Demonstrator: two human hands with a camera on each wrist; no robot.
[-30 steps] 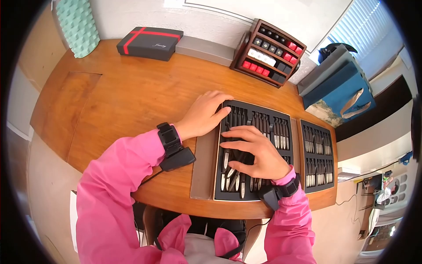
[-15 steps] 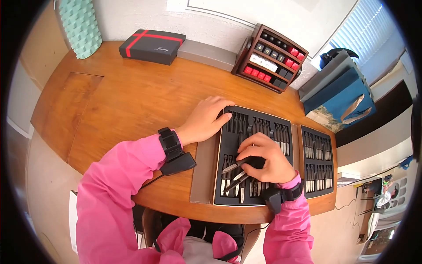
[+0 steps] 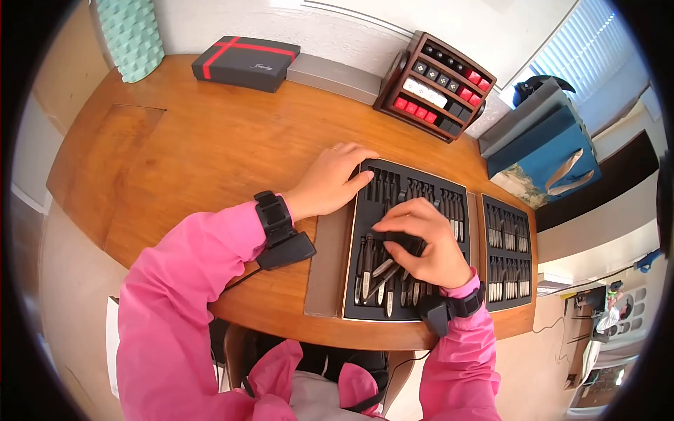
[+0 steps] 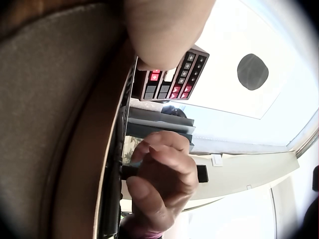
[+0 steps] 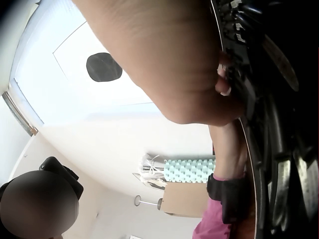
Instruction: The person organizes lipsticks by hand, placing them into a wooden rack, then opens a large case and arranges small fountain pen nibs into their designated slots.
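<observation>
In the head view, the left hand (image 3: 330,186) rests on the table at the upper left corner of an open tray (image 3: 348,281), thumb on its edge. The right hand (image 3: 428,245) is over the tray's middle, fingers bent and thumb apart; dark handles show between them. Whether it touches them I cannot tell. Below lie loose black-handled pieces with silver ends (image 3: 382,268), slanting across others in slots. The left wrist view shows the right hand (image 4: 167,174) with curved fingers; the right wrist view shows silver ends (image 5: 281,184) close by.
A second filled tray (image 3: 495,254) lies at the right. Behind stand a wooden rack (image 3: 430,91) of small boxes, a black box with red ribbon (image 3: 246,64), a blue bag (image 3: 540,151) and a mint textured roller (image 3: 130,38).
The right hand has dipped to the pieces, curled its fingers, then spread thumb and fingers somewhat. Pieces at the tray's left side lie differently. The left hand has stayed at the corner.
</observation>
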